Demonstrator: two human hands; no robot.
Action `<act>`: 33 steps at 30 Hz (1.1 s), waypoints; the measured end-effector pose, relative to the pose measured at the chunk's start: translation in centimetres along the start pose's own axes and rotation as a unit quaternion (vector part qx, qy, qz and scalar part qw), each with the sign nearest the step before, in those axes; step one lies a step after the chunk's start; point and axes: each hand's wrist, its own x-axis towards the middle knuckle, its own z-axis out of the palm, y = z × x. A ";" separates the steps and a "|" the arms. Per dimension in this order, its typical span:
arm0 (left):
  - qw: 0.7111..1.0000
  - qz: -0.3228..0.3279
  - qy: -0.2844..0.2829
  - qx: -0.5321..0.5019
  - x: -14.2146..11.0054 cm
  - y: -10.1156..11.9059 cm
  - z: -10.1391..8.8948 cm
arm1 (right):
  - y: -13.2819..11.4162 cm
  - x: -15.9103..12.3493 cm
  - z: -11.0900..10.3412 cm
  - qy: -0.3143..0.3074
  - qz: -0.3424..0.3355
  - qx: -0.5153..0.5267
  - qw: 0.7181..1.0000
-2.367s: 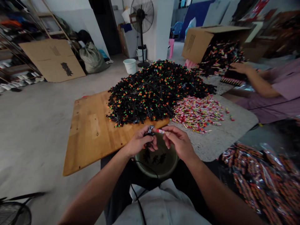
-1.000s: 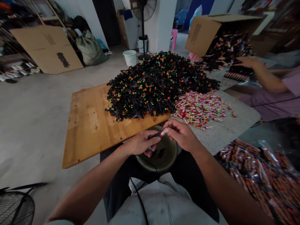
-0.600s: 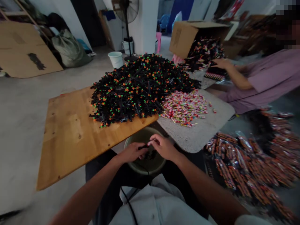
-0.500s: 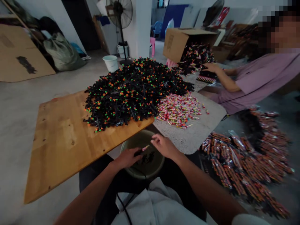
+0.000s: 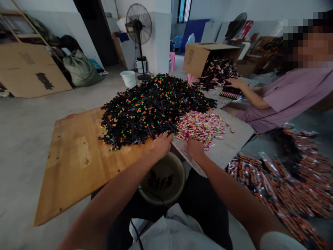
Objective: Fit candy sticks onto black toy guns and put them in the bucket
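Note:
A tall heap of black plastic pieces (image 5: 145,107) with orange and green tips covers the far part of the wooden board (image 5: 78,149). My left hand (image 5: 161,144) is at its near right edge, fingers stretched forward and somewhat apart; no held piece shows. Beside it, small pink, white and yellow tubes (image 5: 200,125) lie piled on a grey speckled tabletop (image 5: 221,152). My right hand (image 5: 195,148) touches the near edge of that pile with curled fingers, whose tips are hidden. Below both hands, a round bucket (image 5: 179,187) between my knees contains several dark pieces (image 5: 162,180).
At right sits a co-worker in a pink shirt (image 5: 281,93), one hand near a tipped cardboard box (image 5: 197,60) spilling similar pieces. Plastic-bagged bundles (image 5: 273,180) cover the floor at right. A white bucket (image 5: 128,79) and a standing fan (image 5: 139,27) are behind the table.
Both hands have left the space over the bucket: the left moved up to the black heap, the right to the tubes. The small tube at my left fingers is no longer visible there.

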 end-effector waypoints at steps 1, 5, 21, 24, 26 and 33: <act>0.999 0.001 0.012 0.031 1.3 0.6 0.3 | 0.0 0.0 -0.1 -0.003 0.005 -0.003 1.000; 0.991 0.073 0.045 0.104 5.5 0.8 2.5 | 0.6 0.3 -0.3 -0.013 0.002 -0.006 1.000; 0.893 -0.149 0.313 -0.288 10.1 -7.4 -2.5 | 2.5 -0.9 0.3 -0.037 0.017 0.045 0.998; 0.839 -0.232 0.335 -0.359 8.5 -9.1 -4.9 | 3.2 -1.3 0.5 -0.020 0.022 0.091 0.995; 0.799 -0.259 0.326 -0.433 6.3 -10.0 -6.1 | 3.4 -1.7 0.7 -0.009 0.025 0.195 0.980; 0.674 -0.265 0.176 -0.667 -4.4 -10.4 -5.3 | -0.7 -5.0 -0.1 -0.116 -0.036 0.659 0.742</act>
